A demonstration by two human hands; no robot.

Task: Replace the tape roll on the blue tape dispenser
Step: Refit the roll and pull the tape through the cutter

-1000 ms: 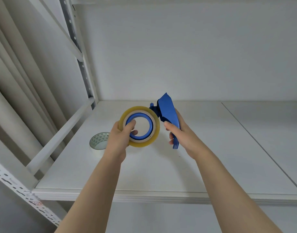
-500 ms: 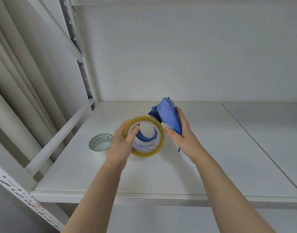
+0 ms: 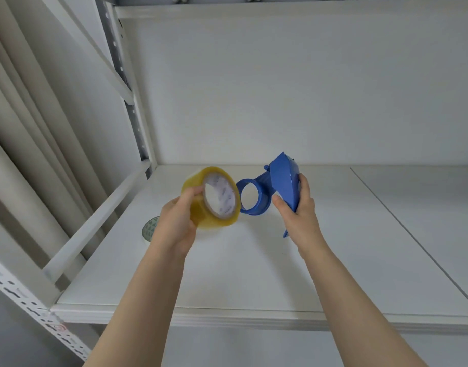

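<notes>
Fingers [image 3: 193, 193] of the left hand [image 3: 174, 226] curl over the outer band of the yellow tape roll [image 3: 201, 217], gripping it clear of the shelf [image 3: 254, 274], with its open core turned up and to the right. Fingers [image 3: 305, 185] of the right hand [image 3: 299, 215] wrap the handle of the blue tape dispenser [image 3: 283, 181], clasping it upright in the air. The dispenser's hub ring [image 3: 262, 201] is bare and sits just right of the roll's rim; contact between them cannot be judged. The roll's axis and the hub's are not quite parallel. Seating the roll would likely need a short rightward slide by the left hand, the nearer one, after squaring the core to the hub. A patterned roll [image 3: 149, 229] lies on the shelf behind the left wrist.
</notes>
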